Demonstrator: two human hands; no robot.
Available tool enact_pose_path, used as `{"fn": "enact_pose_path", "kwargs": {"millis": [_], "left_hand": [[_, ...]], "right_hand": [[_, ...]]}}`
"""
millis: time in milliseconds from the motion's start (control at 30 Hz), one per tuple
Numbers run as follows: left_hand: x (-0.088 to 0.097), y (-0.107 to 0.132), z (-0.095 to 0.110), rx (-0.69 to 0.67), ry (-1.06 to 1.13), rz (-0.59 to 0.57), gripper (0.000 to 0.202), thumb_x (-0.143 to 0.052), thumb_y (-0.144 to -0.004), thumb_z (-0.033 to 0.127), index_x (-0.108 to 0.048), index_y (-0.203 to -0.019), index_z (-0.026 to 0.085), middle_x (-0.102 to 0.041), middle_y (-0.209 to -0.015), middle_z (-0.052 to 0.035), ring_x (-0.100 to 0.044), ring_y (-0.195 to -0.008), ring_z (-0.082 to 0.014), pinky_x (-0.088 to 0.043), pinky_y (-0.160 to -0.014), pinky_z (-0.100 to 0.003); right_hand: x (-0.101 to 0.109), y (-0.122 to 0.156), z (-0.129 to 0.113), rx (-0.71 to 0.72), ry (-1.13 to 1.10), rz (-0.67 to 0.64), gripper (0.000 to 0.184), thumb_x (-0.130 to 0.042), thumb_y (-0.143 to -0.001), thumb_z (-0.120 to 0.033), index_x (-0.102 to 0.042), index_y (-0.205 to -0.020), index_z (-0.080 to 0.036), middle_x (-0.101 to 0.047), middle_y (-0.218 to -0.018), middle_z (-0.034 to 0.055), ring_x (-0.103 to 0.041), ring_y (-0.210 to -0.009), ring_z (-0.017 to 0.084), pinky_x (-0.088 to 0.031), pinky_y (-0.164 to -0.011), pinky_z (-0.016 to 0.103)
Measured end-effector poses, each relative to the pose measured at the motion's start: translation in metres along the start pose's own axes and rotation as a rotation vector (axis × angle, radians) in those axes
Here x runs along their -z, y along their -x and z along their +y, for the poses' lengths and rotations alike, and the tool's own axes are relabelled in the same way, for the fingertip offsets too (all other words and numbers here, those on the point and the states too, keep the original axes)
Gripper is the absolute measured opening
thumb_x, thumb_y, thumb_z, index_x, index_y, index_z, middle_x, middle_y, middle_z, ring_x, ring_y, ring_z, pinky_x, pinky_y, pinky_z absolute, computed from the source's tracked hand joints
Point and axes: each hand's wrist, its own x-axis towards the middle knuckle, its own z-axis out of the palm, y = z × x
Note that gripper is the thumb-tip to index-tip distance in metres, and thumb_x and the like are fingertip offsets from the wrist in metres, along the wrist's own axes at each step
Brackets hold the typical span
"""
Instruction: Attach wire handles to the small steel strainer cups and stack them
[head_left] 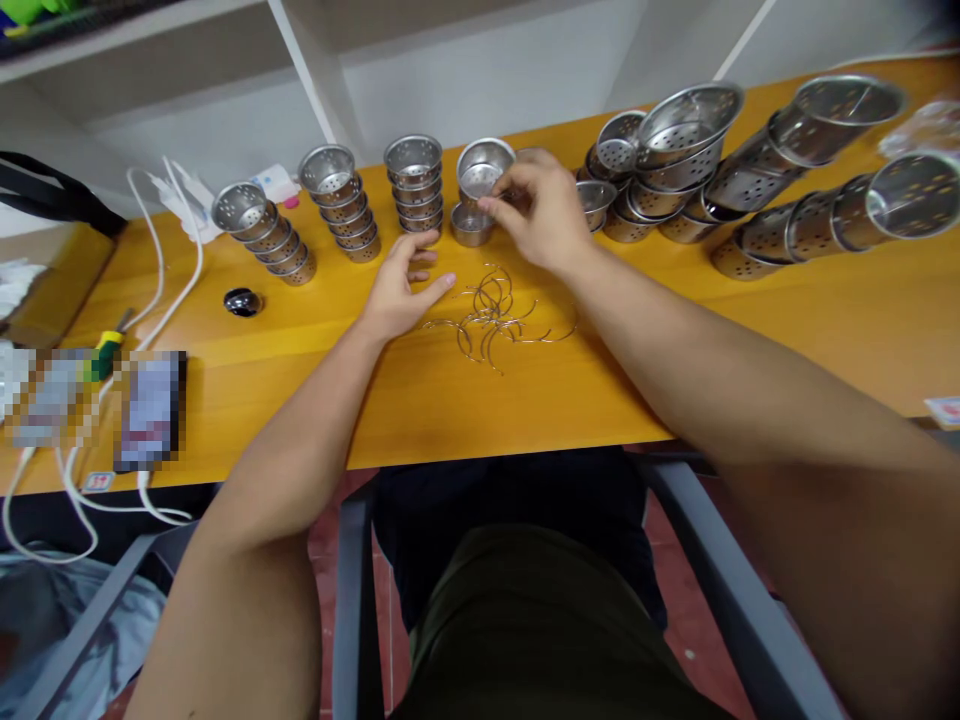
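My right hand [546, 208] is closed in a pinch at the near right rim of a small metal strainer cup [486, 165]. That cup sits on top of another metal cup [472, 228], and my fingers hide part of both. My left hand [405, 285] rests by the table to the left, fingers apart and holding nothing, close to a stack of perforated cups [416, 185]. Between and below my hands lies a loose pile of thin curved wires [491, 315].
Two more cup stacks [346, 205] [266, 235] stand to the left, near a shiny black round object [243, 302]. Taller, leaning stacks [795, 150] of perforated cups fill the right. A phone [150, 410], white cables [161, 325] and a green-yellow screwdriver [107, 350] lie at left.
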Motion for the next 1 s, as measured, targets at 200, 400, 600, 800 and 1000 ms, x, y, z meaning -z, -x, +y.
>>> {"fn": "enact_pose_path", "kwargs": {"millis": [200,400,600,800,1000], "left_hand": [[-0.001,0.003,0.014,0.046,0.002,0.001,0.074,-0.100,-0.100,0.064,-0.070,-0.159,0.031,-0.074,-0.169,-0.0168,-0.082,-0.142,-0.0341,-0.077,-0.105,-0.045],[0.000,0.002,0.015,0.044,-0.038,-0.013,0.069,-0.099,-0.098,0.050,-0.072,-0.158,0.030,-0.076,-0.165,-0.0161,-0.083,-0.140,-0.0333,-0.076,-0.102,-0.042],[0.000,0.001,0.019,0.026,-0.036,-0.031,0.069,-0.094,-0.099,0.056,-0.071,-0.157,0.027,-0.077,-0.162,-0.0166,-0.084,-0.135,-0.0314,-0.074,-0.101,-0.041],[0.003,0.003,0.032,0.068,-0.034,-0.038,0.069,-0.090,-0.099,0.060,-0.071,-0.155,0.024,-0.078,-0.157,-0.0170,-0.085,-0.134,-0.0294,-0.072,-0.106,-0.040],[0.003,0.003,0.033,0.103,-0.020,-0.040,0.068,-0.091,-0.097,0.057,-0.072,-0.153,0.023,-0.079,-0.157,-0.0186,-0.084,-0.134,-0.0303,-0.073,-0.109,-0.043]], "right_hand": [[-0.017,-0.019,0.022,-0.072,0.028,-0.099,0.076,-0.077,-0.104,-0.106,-0.081,-0.101,-0.031,-0.088,-0.112,0.0139,-0.063,-0.107,0.032,-0.049,-0.107,0.055],[-0.035,-0.007,0.033,-0.063,-0.003,-0.063,0.070,-0.078,-0.107,-0.103,-0.080,-0.097,-0.033,-0.088,-0.098,0.0092,-0.067,-0.106,0.033,-0.052,-0.113,0.056],[-0.026,-0.009,0.003,-0.184,0.188,-0.154,0.053,-0.082,-0.117,-0.079,-0.086,-0.108,-0.026,-0.092,-0.115,0.0166,-0.077,-0.114,0.037,-0.061,-0.115,0.058],[-0.018,-0.005,-0.044,-0.309,0.342,-0.247,0.030,-0.072,-0.125,-0.047,-0.091,-0.123,-0.024,-0.093,-0.134,0.0205,-0.087,-0.130,0.048,-0.068,-0.113,0.061],[-0.003,-0.005,-0.064,-0.288,0.381,-0.251,0.035,-0.078,-0.125,-0.048,-0.090,-0.140,-0.019,-0.091,-0.142,0.0232,-0.084,-0.132,0.046,-0.067,-0.117,0.060]]}}
